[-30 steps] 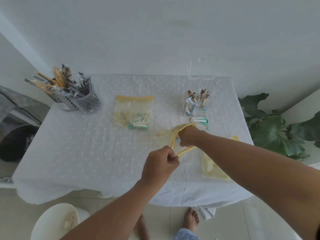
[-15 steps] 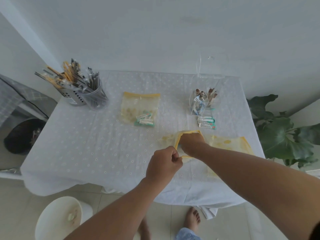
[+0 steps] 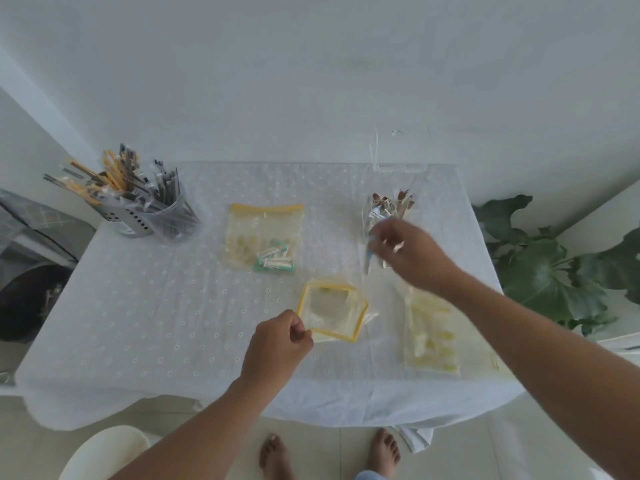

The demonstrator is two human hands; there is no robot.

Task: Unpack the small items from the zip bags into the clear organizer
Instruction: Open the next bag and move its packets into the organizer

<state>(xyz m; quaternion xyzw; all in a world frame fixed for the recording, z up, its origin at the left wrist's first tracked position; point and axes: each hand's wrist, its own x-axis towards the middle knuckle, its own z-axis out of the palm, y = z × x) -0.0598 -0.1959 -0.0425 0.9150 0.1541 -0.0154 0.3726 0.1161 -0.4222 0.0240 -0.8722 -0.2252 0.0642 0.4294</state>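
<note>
White dotted tablecloth (image 3: pixel 145 306) covers the table against a pale wall; on it we list the following. Open zip bag (image 3: pixel 330 313), yellow-rimmed, mouth held wide near the front middle of the table; our left hand (image 3: pixel 277 344) pinches its near left corner between thumb and curled fingers. We see nothing clearly inside the bag. Clear organizer (image 3: pixel 388 216), standing at the back right, with brown-tipped sticks and small packets upright in it; its tall clear back panel rises behind. Our right hand (image 3: pixel 405 251), blurred, is at the organizer's front with fingers curled round small pale items (image 3: pixel 398 247); what they are we cannot tell. Second zip bag (image 3: pixel 265 237), closed, lying flat at the back middle, holding pale yellow pieces and green-and-white packets. Third zip bag (image 3: pixel 433 337), flat at the front right, partly under our right forearm, with pale yellow contents. Metal holder (image 3: pixel 133 221) and clear cup (image 3: pixel 175 223), side by side at the back left, both full of wrapped sticks. Leafy plant (image 3: pixel 554 265), off the table's right edge. White stool (image 3: pixel 107 452) on the floor at lower left, and two bare feet (image 3: pixel 277 455) under the table's front edge.
</note>
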